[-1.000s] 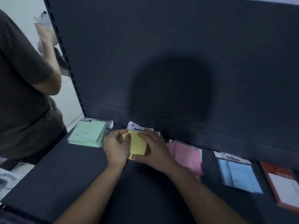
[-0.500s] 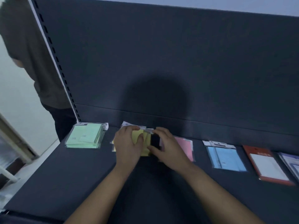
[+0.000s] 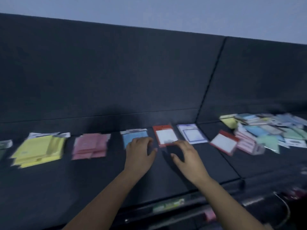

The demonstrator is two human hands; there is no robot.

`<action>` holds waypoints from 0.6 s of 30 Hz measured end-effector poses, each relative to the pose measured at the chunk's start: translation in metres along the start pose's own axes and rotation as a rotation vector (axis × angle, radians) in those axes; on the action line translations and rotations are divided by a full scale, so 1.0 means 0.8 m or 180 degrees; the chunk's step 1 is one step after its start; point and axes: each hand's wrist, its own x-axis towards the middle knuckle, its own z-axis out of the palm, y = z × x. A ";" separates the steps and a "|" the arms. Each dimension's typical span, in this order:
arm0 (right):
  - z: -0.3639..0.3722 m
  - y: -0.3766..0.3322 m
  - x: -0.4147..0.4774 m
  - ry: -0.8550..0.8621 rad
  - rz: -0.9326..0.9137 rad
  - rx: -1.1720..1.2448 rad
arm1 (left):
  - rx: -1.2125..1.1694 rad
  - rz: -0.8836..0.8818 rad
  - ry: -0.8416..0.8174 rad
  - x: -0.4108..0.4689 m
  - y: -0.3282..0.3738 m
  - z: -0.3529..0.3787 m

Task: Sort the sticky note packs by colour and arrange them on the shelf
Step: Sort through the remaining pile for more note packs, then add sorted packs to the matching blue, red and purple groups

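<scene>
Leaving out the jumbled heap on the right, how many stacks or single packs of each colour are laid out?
Green stack, cut off at the edge: 1
Yellow stack: 1
Pink stack: 1
Blue stack: 1
Red-framed packs: 2
Purple-framed pack: 1
Total: 7

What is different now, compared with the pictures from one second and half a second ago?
Both hands let go of the yellow packs and moved right. The left hand is now at the blue pack, the right hand at the red-framed pack; both are open and hold nothing. The view turned right too, showing an unsorted pile. The row's order stayed: yellow packs, pink packs, blue pack, red-framed pack.
</scene>
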 end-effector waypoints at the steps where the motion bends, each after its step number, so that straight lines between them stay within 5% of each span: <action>1: -0.025 0.025 -0.017 0.0037 0.0147 -0.0081 | 0.0019 0.0115 -0.0115 -0.003 0.025 0.021; 18: -0.267 0.260 -0.211 0.0807 0.1340 -0.0391 | -0.0197 0.1115 -0.0960 -0.036 0.330 0.262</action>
